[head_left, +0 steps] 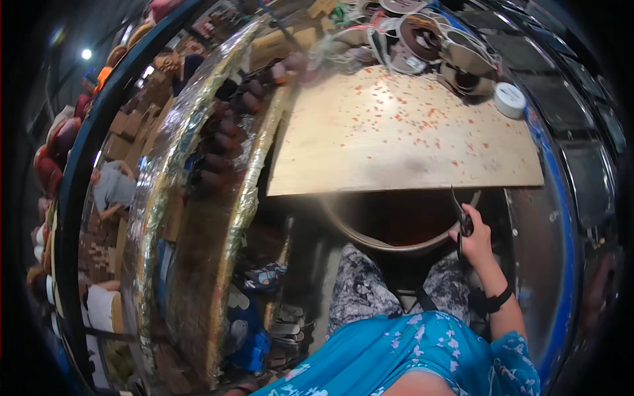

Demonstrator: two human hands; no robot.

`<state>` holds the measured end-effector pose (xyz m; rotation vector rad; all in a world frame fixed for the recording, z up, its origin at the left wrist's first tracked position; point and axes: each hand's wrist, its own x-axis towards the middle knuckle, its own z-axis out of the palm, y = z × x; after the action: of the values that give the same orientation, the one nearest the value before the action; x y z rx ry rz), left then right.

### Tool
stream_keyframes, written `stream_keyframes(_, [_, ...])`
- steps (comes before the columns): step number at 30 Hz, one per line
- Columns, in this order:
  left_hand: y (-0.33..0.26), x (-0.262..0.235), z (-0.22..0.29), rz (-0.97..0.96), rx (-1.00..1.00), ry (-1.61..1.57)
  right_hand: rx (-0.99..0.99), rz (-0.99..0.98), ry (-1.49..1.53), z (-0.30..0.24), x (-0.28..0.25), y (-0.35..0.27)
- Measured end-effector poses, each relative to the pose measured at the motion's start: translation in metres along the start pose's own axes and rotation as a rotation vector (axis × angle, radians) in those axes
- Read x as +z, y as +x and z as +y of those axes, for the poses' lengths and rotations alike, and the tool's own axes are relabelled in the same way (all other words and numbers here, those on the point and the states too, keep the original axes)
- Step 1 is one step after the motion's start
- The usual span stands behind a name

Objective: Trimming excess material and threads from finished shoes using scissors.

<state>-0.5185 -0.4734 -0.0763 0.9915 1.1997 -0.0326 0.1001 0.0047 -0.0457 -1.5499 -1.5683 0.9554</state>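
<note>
My right hand (477,243) is closed around the black handles of a pair of scissors (465,223). Their blades point away from me and stand apart, close to the front right edge of a pale wooden board (317,148). Small orange scraps (422,113) lie scattered over the board, mostly on its far and right parts. At its far edge is a heap of shoe uppers (422,39) in beige, brown and white. A round white tub (509,100) stands at the far right corner. My left hand is out of view.
Below the board's front edge sits a wide metal basin (380,247), above my knees. Foil-edged shelves (247,198) run along the left, with dark rounded pieces (224,142) on them. A rack with dark panels (588,175) lines the right. People work at far left.
</note>
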Motion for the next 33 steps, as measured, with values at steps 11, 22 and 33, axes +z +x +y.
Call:
stream_keyframes(11, [0.183,-0.013,0.654,-0.391,0.112,0.413,0.148,0.037,-0.347,0.021,-0.112,-0.052])
stream_keyframes(22, [0.395,0.018,0.723,0.111,0.790,0.002,0.757,0.956,-0.919,0.085,-0.295,-0.169])
stream_keyframes(33, [0.423,-0.028,0.472,0.394,0.671,0.772,0.534,0.583,-0.782,0.094,-0.336,-0.143])
